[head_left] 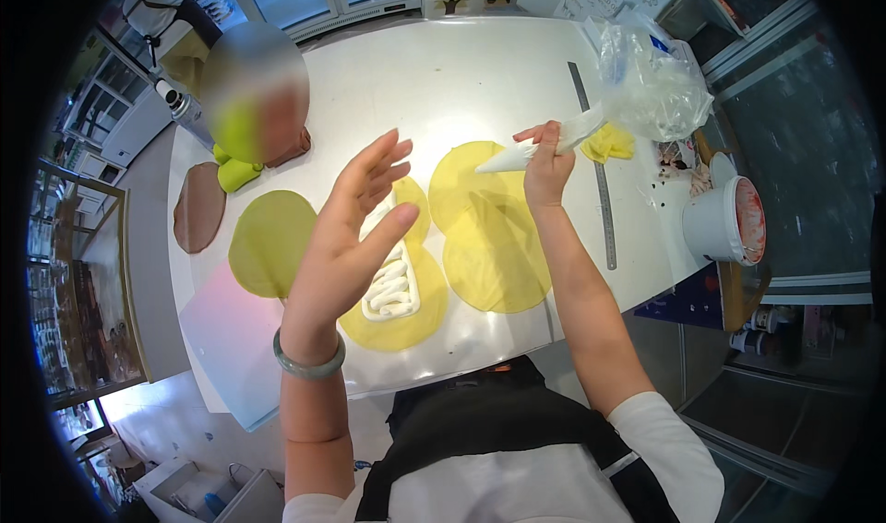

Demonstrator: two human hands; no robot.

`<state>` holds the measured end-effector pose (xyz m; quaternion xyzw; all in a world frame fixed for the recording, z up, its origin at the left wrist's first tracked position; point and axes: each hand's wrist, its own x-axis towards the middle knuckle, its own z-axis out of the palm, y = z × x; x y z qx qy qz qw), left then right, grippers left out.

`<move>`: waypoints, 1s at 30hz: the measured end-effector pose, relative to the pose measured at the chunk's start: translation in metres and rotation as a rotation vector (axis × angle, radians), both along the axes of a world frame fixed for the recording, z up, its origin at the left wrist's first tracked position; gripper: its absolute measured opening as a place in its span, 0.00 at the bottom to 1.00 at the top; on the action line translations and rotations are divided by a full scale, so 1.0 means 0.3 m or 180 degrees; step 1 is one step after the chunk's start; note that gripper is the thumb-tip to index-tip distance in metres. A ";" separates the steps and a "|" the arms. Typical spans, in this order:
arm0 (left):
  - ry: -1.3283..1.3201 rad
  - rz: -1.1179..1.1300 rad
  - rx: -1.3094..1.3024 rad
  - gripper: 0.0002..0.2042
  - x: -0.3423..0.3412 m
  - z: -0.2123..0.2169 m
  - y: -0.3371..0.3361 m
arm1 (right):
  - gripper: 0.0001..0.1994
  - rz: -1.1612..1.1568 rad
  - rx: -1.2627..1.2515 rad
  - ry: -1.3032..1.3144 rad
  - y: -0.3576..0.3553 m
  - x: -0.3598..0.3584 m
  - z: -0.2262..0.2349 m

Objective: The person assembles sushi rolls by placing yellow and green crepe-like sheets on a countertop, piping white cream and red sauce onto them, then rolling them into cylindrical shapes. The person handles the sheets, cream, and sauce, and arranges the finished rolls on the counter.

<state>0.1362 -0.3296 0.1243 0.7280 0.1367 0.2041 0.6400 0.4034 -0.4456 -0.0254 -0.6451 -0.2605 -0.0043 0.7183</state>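
Because the piping bag [505, 161], tip over the plain yellow rounds [489, 269], looks light, soft and slippery, I'd grip behind its filled cone, where the right hand [547, 168] wraps it; left of those rounds, the left hand [349, 232] is spread, holding nothing.

The person wears a white top [517, 495] with short, plain sleeves — the right sleeve [669, 454] showing far more than the left sleeve [318, 509] — which leave both forearms bare. Over the top goes a black apron [480, 421] with wide dark straps, a short pale bar [619, 465] crossing the strap on the right. The left hand [355, 237] and right hand [549, 177] are bare, and a thick, smooth, grey-green bangle [309, 372] circles the left wrist
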 end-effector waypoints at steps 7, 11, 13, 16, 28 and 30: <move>0.0409 0.0501 -0.0416 0.30 -0.213 -0.123 -0.044 | 0.16 0.0108 -0.0155 -0.0601 0.105 0.028 -0.167; 0.0583 0.0727 -0.0702 0.29 -0.306 -0.129 -0.073 | 0.18 -0.0480 -0.0350 -0.0532 0.009 0.141 -0.128; 0.0517 0.0659 -0.0753 0.29 -0.305 -0.144 -0.072 | 0.11 -0.0447 -0.0511 -0.0700 -0.046 0.173 -0.135; 0.0582 0.0427 -0.0671 0.29 -0.308 -0.151 -0.070 | 0.09 -0.0410 -0.0394 -0.0914 -0.127 0.131 -0.143; 0.0660 -0.0075 -0.0805 0.26 -0.394 -0.196 -0.066 | 0.12 -0.0307 -0.1413 -0.2060 -0.479 -0.230 -0.238; 0.0679 -0.0085 -0.0838 0.26 -0.412 -0.199 -0.068 | 0.15 -0.0066 -0.1062 -0.1476 -0.449 -0.234 -0.259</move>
